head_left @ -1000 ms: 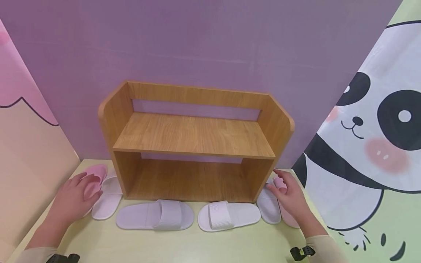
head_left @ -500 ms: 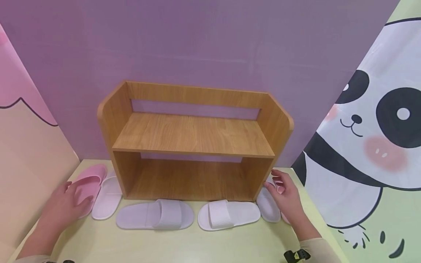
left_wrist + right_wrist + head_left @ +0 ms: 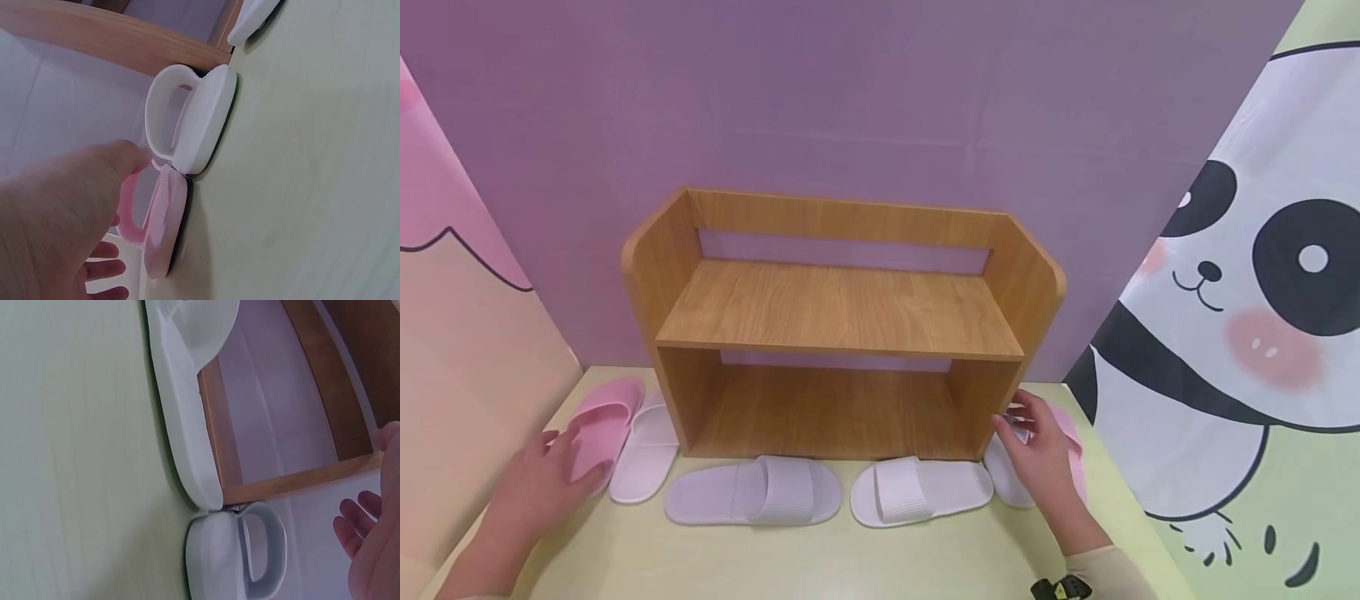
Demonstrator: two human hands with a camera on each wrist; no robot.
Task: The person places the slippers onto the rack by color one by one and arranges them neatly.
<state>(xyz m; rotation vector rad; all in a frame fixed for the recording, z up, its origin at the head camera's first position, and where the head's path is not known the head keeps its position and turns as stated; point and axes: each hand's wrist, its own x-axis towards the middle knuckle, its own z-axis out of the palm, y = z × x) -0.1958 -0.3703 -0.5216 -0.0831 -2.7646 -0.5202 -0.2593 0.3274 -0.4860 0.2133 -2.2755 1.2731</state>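
My left hand [image 3: 535,483] hovers by the outer side of a pink slipper [image 3: 601,429], fingers spread and loosely bent. Beside that slipper, against the shelf's left end, lies a white slipper [image 3: 203,119]. On the other side, my right hand [image 3: 1043,457] is over a pale grey slipper [image 3: 215,556], thumb and fingers apart, thumb tip overlapping the shelf's right side panel in the head view. Another pink slipper [image 3: 1071,437] lies just right of this hand, partly hidden by it. Neither hand grips anything.
A two-tier wooden shelf [image 3: 842,308] stands at the middle back against a purple wall [image 3: 850,100]. Along its front edge lie a lavender slipper [image 3: 711,493] and a white ribbed slipper [image 3: 951,487], sideways on the pale table [image 3: 790,567]. A panda-print wall [image 3: 1277,358] borders the right side.
My left hand has drawn back and left from over the pink slipper. My right hand has shifted left from the right-hand pink slipper to the grey one. The slippers and shelf stay put.
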